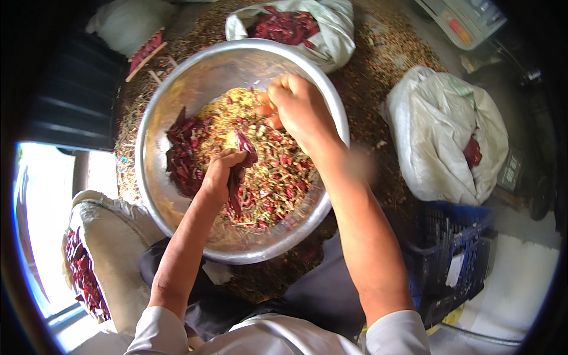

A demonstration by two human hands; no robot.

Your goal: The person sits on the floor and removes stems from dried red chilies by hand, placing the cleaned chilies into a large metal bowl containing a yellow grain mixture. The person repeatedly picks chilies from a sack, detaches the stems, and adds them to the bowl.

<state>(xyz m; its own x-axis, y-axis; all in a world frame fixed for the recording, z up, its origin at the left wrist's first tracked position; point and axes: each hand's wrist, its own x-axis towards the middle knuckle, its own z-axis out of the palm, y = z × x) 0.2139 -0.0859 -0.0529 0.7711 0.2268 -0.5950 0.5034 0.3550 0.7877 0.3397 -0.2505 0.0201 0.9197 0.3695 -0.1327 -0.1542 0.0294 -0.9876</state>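
Observation:
A large round metal basin (pixel 339 111) stands between my knees. Inside lie yellow seeds (pixel 235 100), a mix of cut red pieces and stem bits (pixel 275 186), and a pile of dried red chili peppers (pixel 182 151) against the left wall. My left hand (pixel 222 171) grips dark red dried chili peppers (pixel 246 148) over the middle of the basin. Above the far right part of the contents is my right hand (pixel 290 100), its fingers curled inward. Whether anything sits between those fingers is hidden by the hand itself.
Beyond the basin, a white woven sack (pixel 333 26) of dried chilies touches its rim. Another white sack (pixel 435 133) is at the right, above a blue plastic crate (pixel 443 253). A beige sack (pixel 115 248) of chilies leans at lower left. Debris covers the floor (pixel 395 44).

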